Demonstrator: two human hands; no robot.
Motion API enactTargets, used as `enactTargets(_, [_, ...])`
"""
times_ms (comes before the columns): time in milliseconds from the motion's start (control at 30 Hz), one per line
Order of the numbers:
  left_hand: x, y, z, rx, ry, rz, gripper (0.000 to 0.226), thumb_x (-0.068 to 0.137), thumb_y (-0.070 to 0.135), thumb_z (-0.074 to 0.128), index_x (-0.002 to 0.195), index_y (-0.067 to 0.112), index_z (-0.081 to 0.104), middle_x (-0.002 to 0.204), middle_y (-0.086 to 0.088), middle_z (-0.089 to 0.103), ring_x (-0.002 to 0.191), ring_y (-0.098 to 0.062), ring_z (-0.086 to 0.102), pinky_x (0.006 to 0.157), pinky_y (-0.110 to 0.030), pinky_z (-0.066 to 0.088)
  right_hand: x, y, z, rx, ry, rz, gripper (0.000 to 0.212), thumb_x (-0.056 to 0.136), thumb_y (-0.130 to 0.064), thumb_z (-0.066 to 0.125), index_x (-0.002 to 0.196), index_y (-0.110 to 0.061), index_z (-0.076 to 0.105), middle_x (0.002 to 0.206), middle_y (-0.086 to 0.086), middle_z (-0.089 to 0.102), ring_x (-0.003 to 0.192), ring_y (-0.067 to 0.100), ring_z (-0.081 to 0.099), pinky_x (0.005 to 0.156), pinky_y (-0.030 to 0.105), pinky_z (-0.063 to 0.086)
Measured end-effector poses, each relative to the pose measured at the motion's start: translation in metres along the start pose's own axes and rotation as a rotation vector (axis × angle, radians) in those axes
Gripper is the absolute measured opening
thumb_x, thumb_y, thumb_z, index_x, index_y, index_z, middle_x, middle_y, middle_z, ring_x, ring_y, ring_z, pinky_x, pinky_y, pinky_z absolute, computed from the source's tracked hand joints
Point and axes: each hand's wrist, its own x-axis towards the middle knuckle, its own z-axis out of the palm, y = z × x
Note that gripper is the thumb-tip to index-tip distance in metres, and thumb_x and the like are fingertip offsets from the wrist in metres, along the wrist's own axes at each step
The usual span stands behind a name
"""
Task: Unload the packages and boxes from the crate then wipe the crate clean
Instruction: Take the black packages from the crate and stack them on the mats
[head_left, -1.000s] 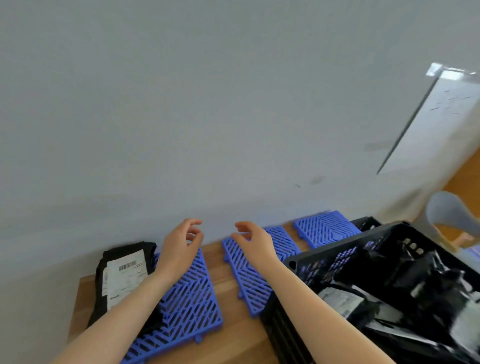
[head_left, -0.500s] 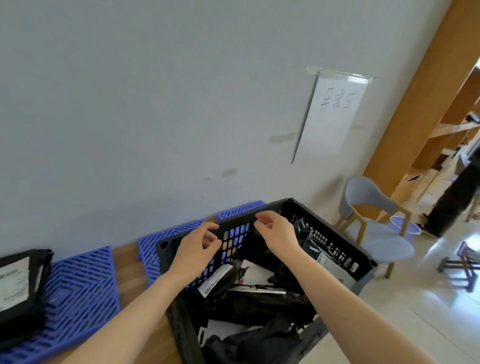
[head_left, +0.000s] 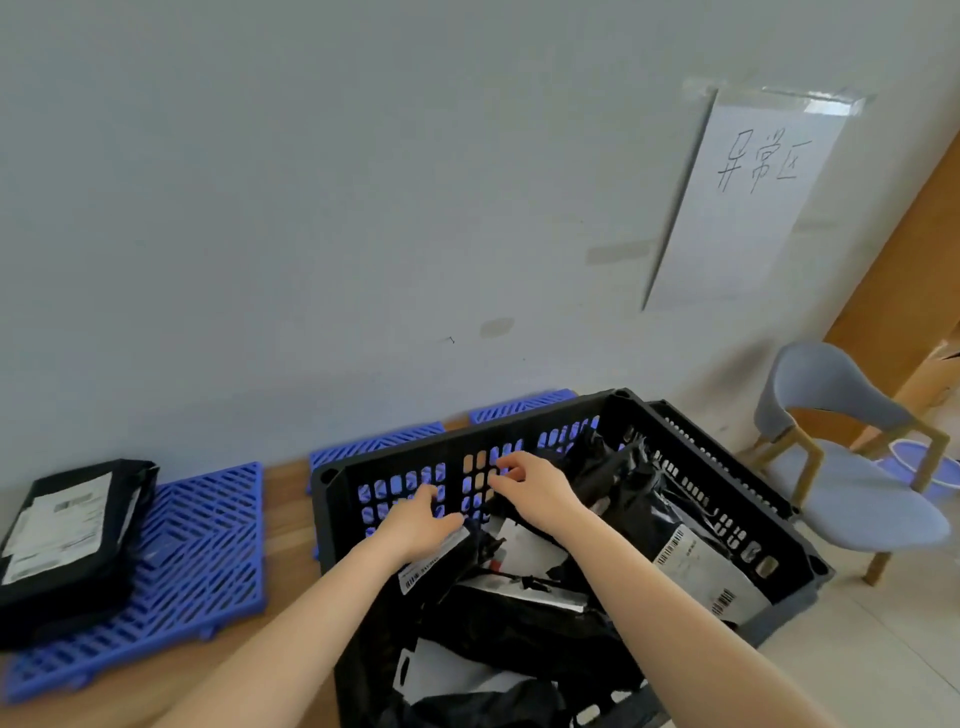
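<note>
- Two hands are inside the black crate, which stands by the wall, partly on a wooden surface.
- The left hand lies with relaxed fingers on a black package. Its white barcode label is too small to read.
- The right hand has its fingers curled close to the crate's far wall. Whether it grips anything, I cannot tell.
- More black packages fill the crate. One at the right wall has a barcoded label with unreadable print.
- Another labelled black parcel lies on a blue grid mat to the left.
- A taped white sheet on the wall reads "异常区" in handwriting.
</note>
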Motion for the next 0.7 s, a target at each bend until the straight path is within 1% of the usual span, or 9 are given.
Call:
enactTargets(67, [0.004, -0.003, 0.006, 0.005, -0.011, -0.099, 0.069, 0.097, 0.047, 0.048, 0.153, 0.016, 0.023, 0.151, -0.011, 0.038, 0.132, -0.029, 0.046, 0.102, -0.033, 0.04, 0.011, 0.002, 0.01, -0.045, -0.089, 0.029, 0.045, 0.095, -0.035, 0.054, 0.136, -0.016, 0.049, 0.127, 0.004, 0.057, 0.095, 0.016, 0.055, 0.076, 0.023, 0.041])
enactTargets(133, [0.007, -0.005, 0.012, -0.016, -0.016, -0.191, 0.066, 0.097, 0.049, 0.046, 0.151, 0.015, 0.026, 0.148, -0.011, 0.042, 0.128, -0.028, 0.048, 0.098, -0.032, 0.041, 0.022, 0.007, 0.022, -0.1, -0.196, 0.058, 0.046, 0.095, -0.038, 0.052, 0.134, -0.013, 0.049, 0.128, 0.006, 0.056, 0.094, 0.018, 0.055, 0.076, 0.028, 0.044])
enactTargets(233, [0.007, -0.005, 0.016, -0.06, 0.013, -0.28, 0.059, 0.097, 0.049, 0.045, 0.143, 0.014, 0.035, 0.14, -0.011, 0.049, 0.121, -0.026, 0.051, 0.093, -0.03, 0.042, 0.036, 0.017, 0.039, -0.149, -0.312, 0.074, 0.05, 0.095, -0.043, 0.05, 0.135, -0.013, 0.047, 0.131, 0.007, 0.056, 0.111, 0.024, 0.055, 0.089, 0.032, 0.045])
enactTargets(400, [0.012, -0.017, 0.031, -0.131, -0.009, -0.374, 0.087, 0.082, 0.064, 0.053, 0.151, 0.017, 0.026, 0.151, -0.004, 0.04, 0.132, -0.025, 0.045, 0.109, -0.036, 0.037, 0.042, 0.037, 0.057, -0.162, -0.472, 0.009, 0.042, 0.097, -0.038, 0.046, 0.131, -0.014, 0.052, 0.13, 0.007, 0.056, 0.118, 0.027, 0.051, 0.092, 0.031, 0.04])
enactTargets(467, [0.002, -0.013, 0.035, -0.154, 0.031, -0.413, 0.106, 0.065, 0.078, 0.062, 0.149, 0.02, 0.032, 0.147, 0.001, 0.046, 0.129, -0.02, 0.049, 0.107, -0.033, 0.04, 0.042, 0.044, 0.06, -0.106, -0.479, -0.03, 0.036, 0.096, -0.031, 0.048, 0.124, -0.011, 0.057, 0.115, 0.007, 0.06, 0.106, 0.025, 0.054, 0.084, 0.03, 0.041])
enactTargets(500, [-0.005, -0.009, 0.036, -0.164, 0.06, -0.428, 0.107, 0.061, 0.079, 0.065, 0.145, 0.021, 0.036, 0.145, 0.002, 0.049, 0.126, -0.018, 0.05, 0.103, -0.03, 0.042, 0.04, 0.047, 0.06, -0.071, -0.477, -0.034, 0.034, 0.094, -0.028, 0.049, 0.121, -0.01, 0.059, 0.103, 0.004, 0.06, 0.096, 0.023, 0.054, 0.078, 0.03, 0.041])
enactTargets(567, [-0.018, -0.002, 0.038, -0.165, 0.142, -0.461, 0.086, 0.073, 0.065, 0.069, 0.141, 0.02, 0.04, 0.142, 0.001, 0.05, 0.125, -0.019, 0.05, 0.09, -0.025, 0.039, 0.037, 0.048, 0.055, -0.017, -0.476, -0.032, 0.033, 0.09, -0.024, 0.051, 0.12, -0.013, 0.059, 0.091, 0.001, 0.059, 0.087, 0.022, 0.055, 0.073, 0.031, 0.046])
enactTargets(633, [-0.027, 0.004, 0.037, -0.153, 0.215, -0.466, 0.08, 0.078, 0.057, 0.069, 0.142, 0.019, 0.04, 0.142, -0.001, 0.048, 0.126, -0.02, 0.048, 0.085, -0.024, 0.035, 0.034, 0.047, 0.046, 0.001, -0.457, -0.044, 0.04, 0.089, -0.025, 0.053, 0.128, -0.016, 0.054, 0.109, 0.004, 0.062, 0.098, 0.022, 0.059, 0.08, 0.034, 0.051])
enactTargets(700, [-0.036, 0.013, 0.032, -0.158, 0.296, -0.444, 0.082, 0.078, 0.055, 0.071, 0.144, 0.018, 0.038, 0.144, -0.004, 0.045, 0.129, -0.022, 0.045, 0.086, -0.025, 0.034, 0.03, 0.043, 0.037, 0.045, -0.424, -0.063, 0.048, 0.089, -0.026, 0.055, 0.136, -0.02, 0.048, 0.124, 0.004, 0.058, 0.106, 0.02, 0.058, 0.086, 0.034, 0.053])
